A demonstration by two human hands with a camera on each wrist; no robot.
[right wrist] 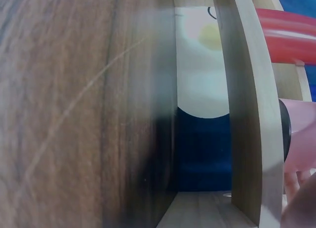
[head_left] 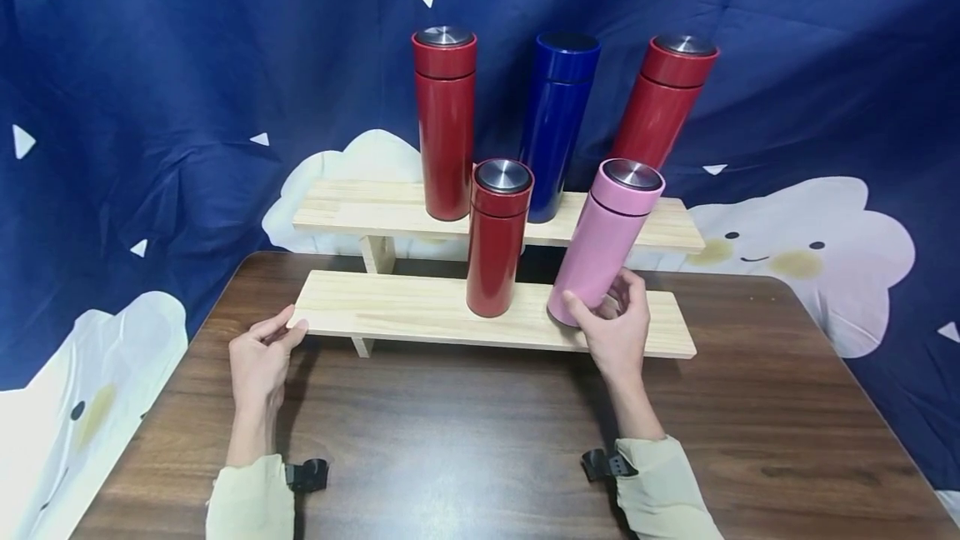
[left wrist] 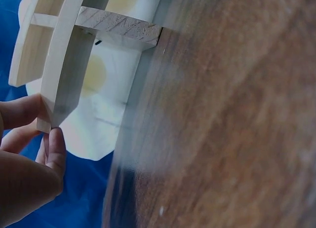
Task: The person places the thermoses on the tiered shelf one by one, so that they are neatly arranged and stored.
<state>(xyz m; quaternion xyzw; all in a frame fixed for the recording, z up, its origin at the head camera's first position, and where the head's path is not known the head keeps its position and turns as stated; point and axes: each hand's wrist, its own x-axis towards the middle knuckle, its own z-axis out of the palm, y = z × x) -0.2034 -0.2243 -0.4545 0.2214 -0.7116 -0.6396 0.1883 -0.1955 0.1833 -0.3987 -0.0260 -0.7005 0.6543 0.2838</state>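
Observation:
A pink thermos bottle (head_left: 606, 227) with a steel lid stands at the right part of the lower shelf board (head_left: 405, 302). My right hand (head_left: 621, 319) grips it low down, thumb in front and fingers round the right side. In the right wrist view, the dark base of the pink thermos (right wrist: 302, 134) is at the board; I cannot tell if it fully touches. The left end of that board is pinched between thumb and fingers of my left hand (head_left: 261, 357). To the left of the pink bottle, a shorter red thermos (head_left: 497, 257) stands upright on the same board.
Behind, the upper shelf board (head_left: 360, 205) carries a tall red thermos (head_left: 447, 132), a blue thermos (head_left: 558, 123) and another red thermos (head_left: 660, 107). The wooden stand rests on a brown table (head_left: 450, 440). A dark blue curtain (head_left: 187, 65) with clouds hangs behind.

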